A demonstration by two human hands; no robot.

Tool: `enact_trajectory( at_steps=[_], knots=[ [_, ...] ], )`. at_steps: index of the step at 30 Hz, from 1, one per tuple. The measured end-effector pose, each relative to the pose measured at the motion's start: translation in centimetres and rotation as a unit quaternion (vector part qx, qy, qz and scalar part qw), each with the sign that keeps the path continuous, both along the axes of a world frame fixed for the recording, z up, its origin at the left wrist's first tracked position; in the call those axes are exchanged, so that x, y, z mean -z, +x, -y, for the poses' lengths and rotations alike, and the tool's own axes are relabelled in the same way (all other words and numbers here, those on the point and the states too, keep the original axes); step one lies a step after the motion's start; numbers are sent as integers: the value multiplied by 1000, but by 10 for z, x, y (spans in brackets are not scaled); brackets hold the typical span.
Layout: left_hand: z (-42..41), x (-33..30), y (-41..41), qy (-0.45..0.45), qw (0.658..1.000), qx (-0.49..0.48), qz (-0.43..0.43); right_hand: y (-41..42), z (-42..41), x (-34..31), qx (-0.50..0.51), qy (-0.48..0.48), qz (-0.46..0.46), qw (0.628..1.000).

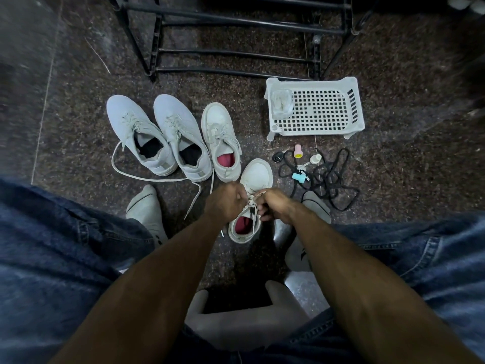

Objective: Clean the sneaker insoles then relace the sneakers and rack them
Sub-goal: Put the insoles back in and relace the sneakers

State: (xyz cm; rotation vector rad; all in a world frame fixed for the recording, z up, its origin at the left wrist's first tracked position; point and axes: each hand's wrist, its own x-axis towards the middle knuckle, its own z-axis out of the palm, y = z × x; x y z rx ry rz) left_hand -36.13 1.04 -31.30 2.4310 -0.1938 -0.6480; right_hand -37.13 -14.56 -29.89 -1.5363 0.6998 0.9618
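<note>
A white sneaker with a red insole lies on the dark floor right in front of me. My left hand and my right hand both pinch its pale lace over the tongue. Its partner, a second white sneaker with a red insole, stands just beyond it. Two pale grey sneakers with dark insides stand side by side to the left, one trailing a long loose lace. The black metal shoe rack stands at the back.
A white perforated plastic basket sits on the floor to the right, with a clear container in its corner. Before it lie a tangled black cord, a pink cap, a teal cap and keys. My socked feet flank the shoe.
</note>
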Motion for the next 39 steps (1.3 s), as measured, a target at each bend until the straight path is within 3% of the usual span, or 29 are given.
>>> enact_trajectory(
  at_steps=[5,7,12,16,19,21,24,28,33,37,39],
  knots=[
    [-1,-4,-3,-17,998,23,-54,-1,0,-5,26,-3,-28,999],
    [-2,-7,0,8,999,21,-36,0,-1,-10,17,-1,-34,999],
    [2,-19,23,115,982,141,-43,7,1,-19,-31,-39,-15,999],
    [6,-32,33,94,974,153,-138,11,0,-21,-107,-73,39,991],
    [11,-35,32,61,960,89,-260,11,0,-20,-168,-87,63,980],
    [12,-34,30,69,952,74,-290,11,0,-17,-223,-123,98,962],
    [5,-34,32,133,949,169,-232,10,5,-17,-329,-247,153,899],
    [0,-34,33,259,909,305,-120,1,12,-28,-391,-366,153,830],
    [2,-16,29,306,892,331,-45,-3,8,-32,-417,-398,150,804],
    [-1,-8,29,294,914,270,-77,-7,2,-27,-421,-407,143,798],
    [-7,-4,30,243,935,242,-92,-11,-8,-26,-402,-405,161,805]
  ],
)
